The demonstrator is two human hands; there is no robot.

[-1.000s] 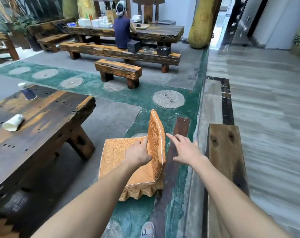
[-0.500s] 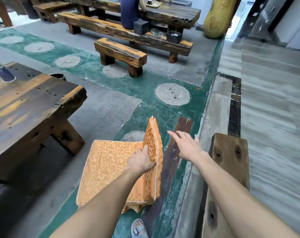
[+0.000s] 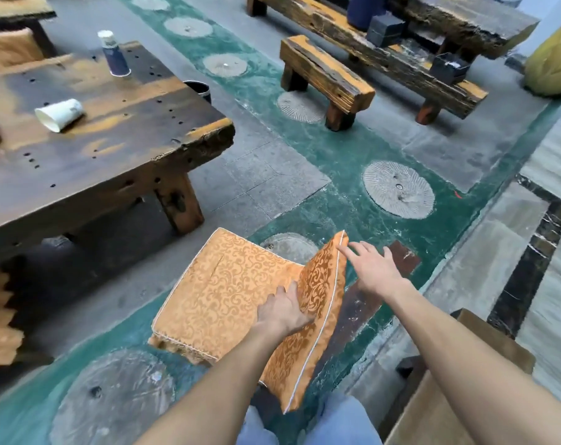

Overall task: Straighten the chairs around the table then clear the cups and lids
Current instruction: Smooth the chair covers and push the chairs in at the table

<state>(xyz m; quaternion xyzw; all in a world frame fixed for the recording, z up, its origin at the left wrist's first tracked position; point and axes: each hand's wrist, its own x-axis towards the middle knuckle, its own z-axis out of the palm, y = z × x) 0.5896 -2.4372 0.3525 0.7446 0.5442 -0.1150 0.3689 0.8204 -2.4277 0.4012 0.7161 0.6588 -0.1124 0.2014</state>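
Your left hand (image 3: 284,311) is clamped on the padded back of the orange chair (image 3: 227,293), thumb on the seat side and the fingers wrapped behind, so it's closed on that back panel. Your right hand (image 3: 374,271) is spread wide with nothing in it, fingertips (image 3: 345,250) just touching the top corner of the back along the white piping.

The chair sits on the floor right in front of you, just off the near corner of the dark wooden table (image 3: 118,146), seat flat and back tipped to the right. Looks like a soft, light floor seat in brocade fabric, and the way the back leans makes me think it folds, so it'll probably flop if you only grab 1 corner. I'd take it with both hands on the back's 2 edges, or 1 on the back and 1 under the seat's front hem.

Cups are waiting on the table: a white paper cup (image 3: 59,114) lying on its side, and a dark blue cup (image 3: 113,54) standing mouth-down near the far edge. Both should be featherweight and easy to crush, so pinch gently around the body.

The blue cup has a pale band with some marking, way too blurry to read. No other labels I can make out.
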